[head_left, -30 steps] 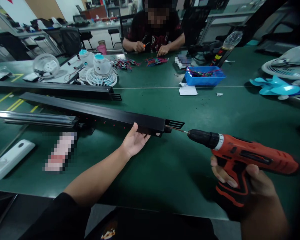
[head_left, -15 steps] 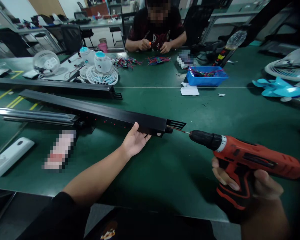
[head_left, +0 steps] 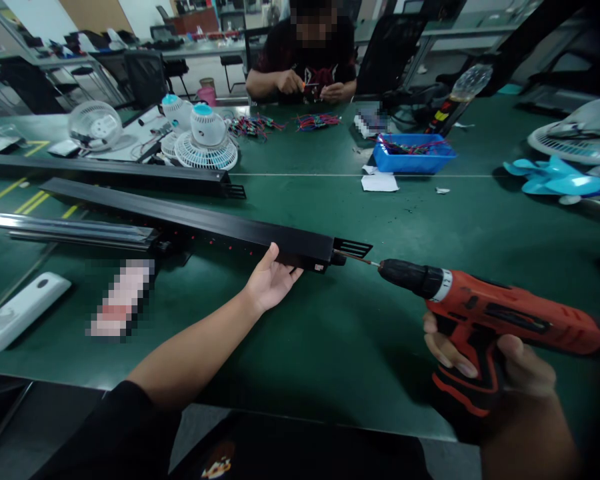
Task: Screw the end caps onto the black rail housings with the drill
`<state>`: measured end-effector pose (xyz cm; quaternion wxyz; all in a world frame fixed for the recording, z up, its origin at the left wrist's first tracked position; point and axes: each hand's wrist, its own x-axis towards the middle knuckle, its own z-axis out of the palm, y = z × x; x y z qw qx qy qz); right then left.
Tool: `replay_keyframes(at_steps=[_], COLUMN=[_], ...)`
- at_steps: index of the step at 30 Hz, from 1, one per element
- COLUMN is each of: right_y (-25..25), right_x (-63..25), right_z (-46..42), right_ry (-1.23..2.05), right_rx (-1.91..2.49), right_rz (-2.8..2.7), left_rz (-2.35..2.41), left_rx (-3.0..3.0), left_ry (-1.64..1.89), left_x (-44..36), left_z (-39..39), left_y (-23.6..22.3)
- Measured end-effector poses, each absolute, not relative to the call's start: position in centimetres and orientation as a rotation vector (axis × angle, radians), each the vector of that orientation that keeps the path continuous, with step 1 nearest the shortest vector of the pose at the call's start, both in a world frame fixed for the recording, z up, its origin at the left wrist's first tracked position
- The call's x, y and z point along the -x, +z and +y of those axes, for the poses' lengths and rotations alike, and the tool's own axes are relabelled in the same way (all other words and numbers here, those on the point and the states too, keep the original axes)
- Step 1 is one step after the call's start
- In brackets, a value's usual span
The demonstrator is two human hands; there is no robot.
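Observation:
My left hand (head_left: 273,283) grips the near end of a long black rectangular bar (head_left: 205,223), thumb on its side and fingers curled underneath. A slotted black bracket (head_left: 354,248) sticks out of that end. My right hand (head_left: 485,360) is wrapped around the handle of a red and black cordless drill (head_left: 510,310), held level over the table. The drill's long thin bit (head_left: 363,260) points left and reaches the end of the bar beside the bracket. Whether a screw sits at the tip is too small to tell.
Behind the bar lies a second black bar (head_left: 145,175); silver strips (head_left: 70,227) are at left. White fan parts (head_left: 205,150), a blue bin (head_left: 414,160) of wires and blue fan blades (head_left: 555,177) stand farther off. A person (head_left: 305,60) sits opposite, hands on a small orange-handled tool.
My hands, the bar and the drill are almost where they were; the drill's rear has shifted slightly left. Across the table, the person's hands have moved closer together.

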<state>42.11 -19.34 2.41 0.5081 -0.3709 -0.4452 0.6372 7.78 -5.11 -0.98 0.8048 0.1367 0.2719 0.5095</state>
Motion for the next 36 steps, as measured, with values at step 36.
replay_keyframes(at_steps=[36], right_y=[3.1], right_x=[-41.8], right_z=[-20.0], right_ry=[1.544], right_rx=[1.018], right_rz=[-0.978], left_rz=[0.572], left_rx=[-0.302], left_ry=[1.096], left_x=[-7.7], left_z=[-4.9], left_y=[-1.4])
